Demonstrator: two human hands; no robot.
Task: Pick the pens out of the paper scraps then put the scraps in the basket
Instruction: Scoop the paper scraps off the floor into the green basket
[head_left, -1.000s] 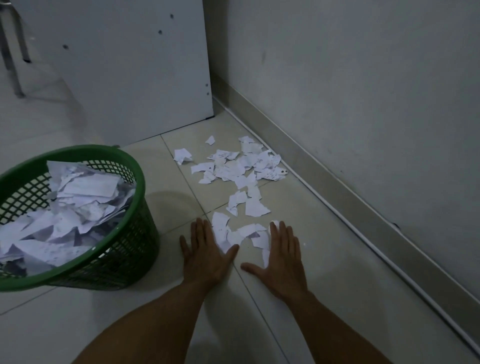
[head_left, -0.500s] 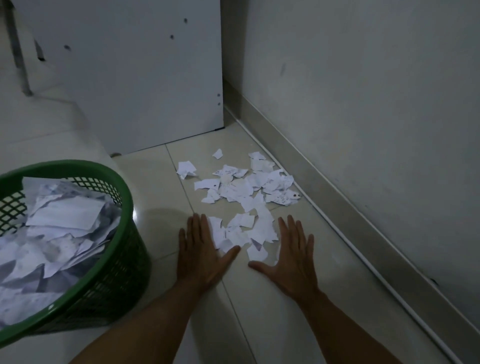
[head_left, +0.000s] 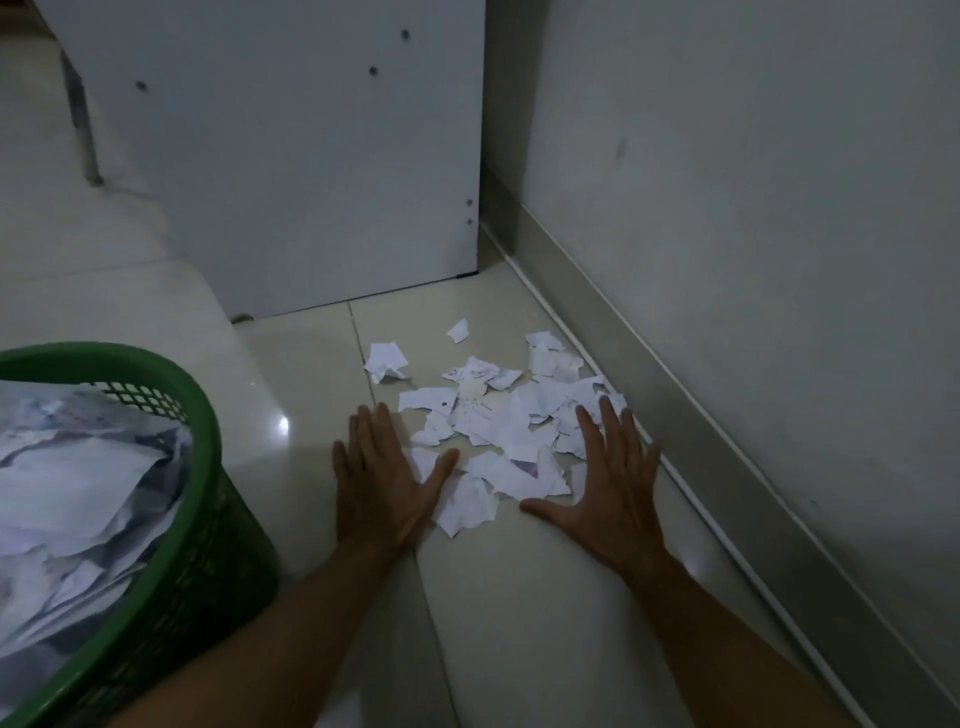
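A heap of white paper scraps (head_left: 506, 423) lies on the tiled floor in the corner by the wall. My left hand (head_left: 382, 480) presses flat on the floor at the heap's left edge, fingers straight, its thumb against the scraps. My right hand (head_left: 615, 486) lies flat on the heap's right side, fingers spread over a few scraps. A green mesh basket (head_left: 208, 415) stands at the left, holding several larger paper pieces. No pen shows.
A white cabinet panel (head_left: 291, 156) stands behind the scraps. The wall with its skirting board (head_left: 691, 410) runs along the right. A metal leg (head_left: 78, 111) is at the far left. Two loose scraps (head_left: 385, 358) lie apart behind the heap.
Both hands have slid forward along the floor, pushing the near scraps into the far ones, so the scattered pieces now form one tighter heap. The view has moved forward too.
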